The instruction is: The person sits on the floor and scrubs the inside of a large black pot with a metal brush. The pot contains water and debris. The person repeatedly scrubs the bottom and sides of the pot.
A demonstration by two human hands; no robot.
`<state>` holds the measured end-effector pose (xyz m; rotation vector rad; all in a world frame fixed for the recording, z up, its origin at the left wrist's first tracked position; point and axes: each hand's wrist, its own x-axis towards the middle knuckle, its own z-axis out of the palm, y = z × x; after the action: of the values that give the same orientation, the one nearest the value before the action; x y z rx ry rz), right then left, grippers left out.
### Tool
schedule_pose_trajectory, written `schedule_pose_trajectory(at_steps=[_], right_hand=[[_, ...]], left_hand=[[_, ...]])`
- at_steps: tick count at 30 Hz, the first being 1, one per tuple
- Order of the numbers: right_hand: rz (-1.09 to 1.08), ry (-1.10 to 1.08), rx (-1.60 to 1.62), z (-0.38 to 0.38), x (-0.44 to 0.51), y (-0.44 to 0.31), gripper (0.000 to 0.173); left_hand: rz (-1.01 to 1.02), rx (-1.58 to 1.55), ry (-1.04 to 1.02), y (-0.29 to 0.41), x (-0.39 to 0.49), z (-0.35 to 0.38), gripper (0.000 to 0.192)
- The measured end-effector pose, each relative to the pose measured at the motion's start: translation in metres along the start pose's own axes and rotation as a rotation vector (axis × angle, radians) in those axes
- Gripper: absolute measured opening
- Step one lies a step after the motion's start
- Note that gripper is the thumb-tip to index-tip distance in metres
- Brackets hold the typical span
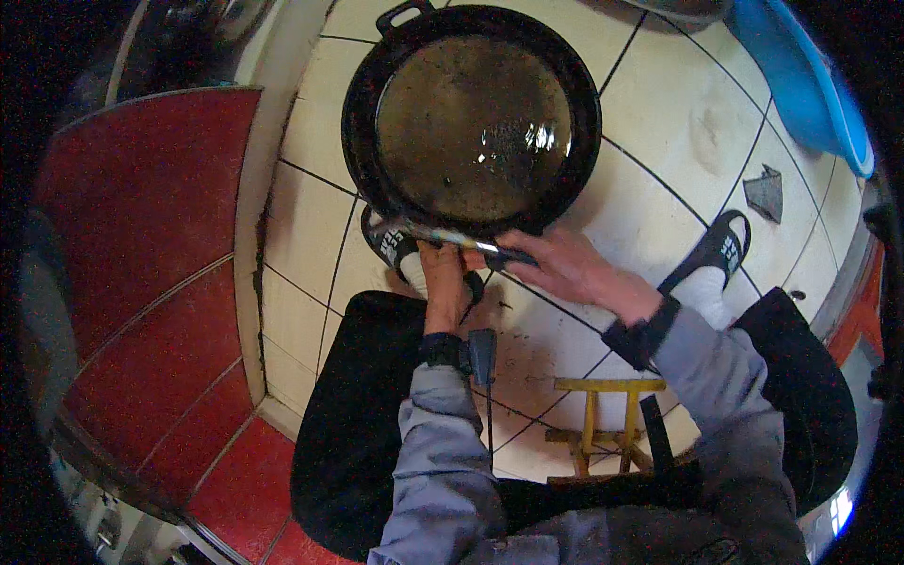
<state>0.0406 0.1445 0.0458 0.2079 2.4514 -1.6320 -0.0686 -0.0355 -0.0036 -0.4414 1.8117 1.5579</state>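
A large round black pan (364, 141) with a loop handle holds murky liquid on the tiled floor. Just over its near rim, my right hand (565, 265) grips the dark handle of a knife (466, 241), whose shiny blade points left. My left hand (443, 272) is at the blade, close to the pan's near edge; its fingers are partly hidden, and whether they pinch the blade or something under it cannot be told.
A blue plastic basin (805, 78) stands at the upper right, near a grey scrap (764, 194) on the tiles. Red panels (155, 212) line the left side. My slippered feet flank the work, and a yellow wooden stool frame (611, 385) shows below my arms.
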Motion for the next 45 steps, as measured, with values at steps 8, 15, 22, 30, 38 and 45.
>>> schedule_pose_trajectory(at_steps=[8,15,22,30,38,45], right_hand=[[0.010,-0.017,-0.021,-0.003,0.001,0.010,0.036],[0.100,0.048,-0.019,0.021,-0.015,-0.003,0.035],[-0.021,0.204,0.052,0.025,0.004,-0.006,0.037],[-0.098,0.420,0.075,0.038,0.008,-0.022,0.028],[0.030,0.244,-0.040,0.042,-0.008,-0.036,0.035],[0.079,0.202,0.223,0.038,-0.013,-0.040,0.036]], left_hand=[[0.055,-0.032,-0.013,0.001,0.002,0.001,0.046],[0.018,-0.021,0.056,0.003,0.002,0.002,0.048],[0.072,-0.038,-0.038,-0.001,0.002,-0.003,0.047],[0.127,0.060,-0.017,-0.001,0.000,-0.002,0.046],[0.054,-0.096,0.015,-0.028,0.016,-0.015,0.048],[0.051,-0.043,-0.013,-0.032,0.017,-0.016,0.039]])
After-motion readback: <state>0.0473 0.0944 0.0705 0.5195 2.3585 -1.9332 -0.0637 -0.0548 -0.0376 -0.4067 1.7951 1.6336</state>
